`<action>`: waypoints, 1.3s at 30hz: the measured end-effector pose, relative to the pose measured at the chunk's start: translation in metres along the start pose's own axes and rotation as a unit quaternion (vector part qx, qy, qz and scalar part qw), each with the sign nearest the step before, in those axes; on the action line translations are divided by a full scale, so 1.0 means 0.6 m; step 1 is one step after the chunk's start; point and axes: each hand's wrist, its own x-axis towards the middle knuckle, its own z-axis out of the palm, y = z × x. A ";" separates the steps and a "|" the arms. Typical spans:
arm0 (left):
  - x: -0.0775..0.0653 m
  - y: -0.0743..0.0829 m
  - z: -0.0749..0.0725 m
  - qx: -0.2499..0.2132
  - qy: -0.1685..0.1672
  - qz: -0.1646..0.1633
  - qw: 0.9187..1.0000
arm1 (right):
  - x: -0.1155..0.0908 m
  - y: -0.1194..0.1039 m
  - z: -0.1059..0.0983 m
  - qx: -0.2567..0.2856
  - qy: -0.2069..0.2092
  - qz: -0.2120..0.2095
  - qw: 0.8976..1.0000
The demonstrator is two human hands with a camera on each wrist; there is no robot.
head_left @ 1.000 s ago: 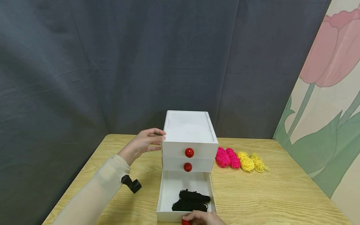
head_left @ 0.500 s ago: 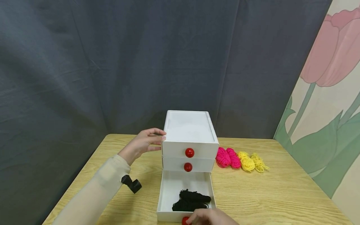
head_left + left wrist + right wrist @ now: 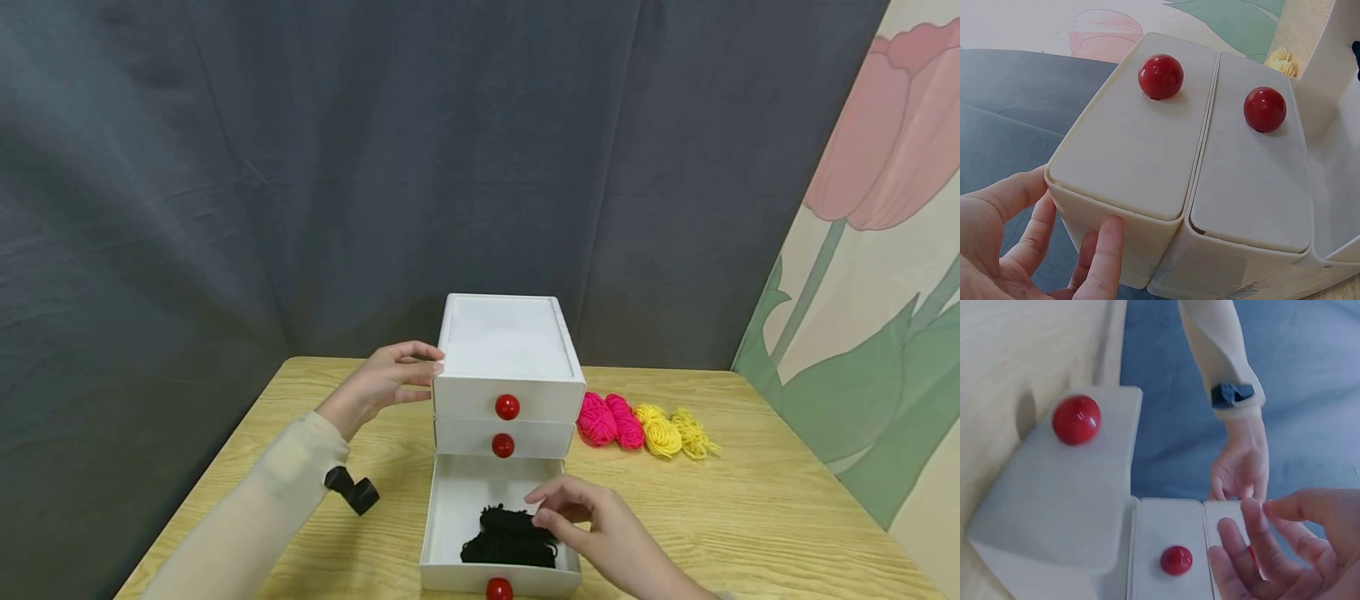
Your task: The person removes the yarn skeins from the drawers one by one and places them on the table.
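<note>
A white drawer unit (image 3: 501,333) with red knobs stands on the table, its bottom drawer (image 3: 450,500) pulled out. Two bundles of black yarn (image 3: 502,550) lie inside that drawer. My left hand (image 3: 378,385) rests its fingertips against the unit's upper left side, and in the left wrist view the fingers (image 3: 1107,256) lie along that side wall. Over the drawer's right edge hovers my right hand (image 3: 592,525), its fingers loosely bent, thumb and index finger apart at the black yarn. The red bottom knob (image 3: 499,588) is free of any hand.
Right of the unit lie pink yarn bundles (image 3: 609,421) and yellow yarn bundles (image 3: 671,432) in a row on the wooden table (image 3: 720,517). A dark curtain (image 3: 337,167) hangs behind. A wall with painted tulips (image 3: 885,250) rises at the right.
My right hand has let go of the bottom drawer's knob and moved up and away from me, over the black yarn. The left hand keeps its place on the unit.
</note>
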 end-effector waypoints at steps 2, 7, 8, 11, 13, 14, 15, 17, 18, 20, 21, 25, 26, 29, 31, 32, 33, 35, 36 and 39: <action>0.000 0.000 0.000 0.000 0.001 0.000 1.000 | 0.002 -0.001 -0.005 -0.004 0.023 -0.026 0.999; 0.000 0.000 0.000 0.002 0.001 0.001 1.000 | 0.010 0.002 -0.012 -0.009 0.049 -0.065 0.997; 0.000 0.000 0.000 0.002 0.001 0.001 1.000 | 0.013 0.004 -0.012 -0.006 0.050 -0.066 0.997; 0.001 0.000 0.000 0.001 0.001 0.001 1.000 | 0.022 0.012 -0.011 0.003 0.051 -0.063 0.997; 0.002 0.000 -0.001 -0.001 0.002 -0.001 1.000 | 0.029 0.020 -0.010 0.008 0.050 -0.066 0.997; 0.002 -0.001 -0.001 -0.002 0.002 0.000 1.000 | 0.033 0.025 -0.009 0.012 0.049 -0.067 0.996; 0.002 -0.001 -0.001 -0.002 0.001 0.000 1.000 | 0.037 0.029 -0.007 0.015 0.048 -0.068 0.996; 0.002 -0.001 -0.002 -0.003 0.001 0.000 1.000 | 0.045 0.039 -0.005 0.018 0.044 -0.069 0.996; 0.002 -0.001 -0.002 -0.003 0.001 0.001 1.000 | 0.048 0.043 -0.004 0.021 0.040 -0.068 0.997; 0.002 -0.001 -0.002 0.000 -0.002 0.003 1.000 | 0.054 0.051 -0.002 0.024 0.032 -0.071 0.997; 0.002 -0.001 -0.001 -0.001 -0.001 0.001 1.000 | 0.057 0.055 -0.001 0.024 0.027 -0.072 0.997; 0.002 0.000 -0.001 0.001 0.000 -0.001 1.000 | 0.068 0.065 0.004 0.024 0.011 -0.065 0.998; 0.002 0.000 0.000 0.000 0.001 -0.001 1.000 | 0.070 0.066 0.005 0.022 0.008 -0.059 0.998; 0.003 -0.001 -0.001 0.000 -0.002 -0.002 1.000 | 0.079 0.068 0.006 0.016 0.001 -0.041 0.999; 0.003 0.000 -0.001 0.000 -0.004 -0.003 1.000 | 0.085 0.070 0.007 0.008 -0.004 -0.035 0.999; 0.002 0.000 -0.001 -0.001 -0.003 -0.003 1.000 | 0.087 0.072 0.008 0.003 -0.006 -0.035 0.999; 0.002 0.000 -0.001 -0.002 -0.003 -0.003 1.000 | 0.090 0.073 0.009 -0.001 -0.010 -0.038 0.999; 0.002 0.000 -0.001 -0.001 -0.002 -0.003 1.000 | 0.095 0.077 0.010 -0.010 -0.017 -0.043 0.999; 0.002 0.000 -0.001 -0.002 -0.001 -0.004 1.000 | 0.097 0.079 0.010 -0.014 -0.021 -0.046 0.999; 0.002 0.000 -0.001 -0.003 0.000 -0.003 1.000 | 0.104 0.084 0.012 -0.023 -0.035 -0.045 0.998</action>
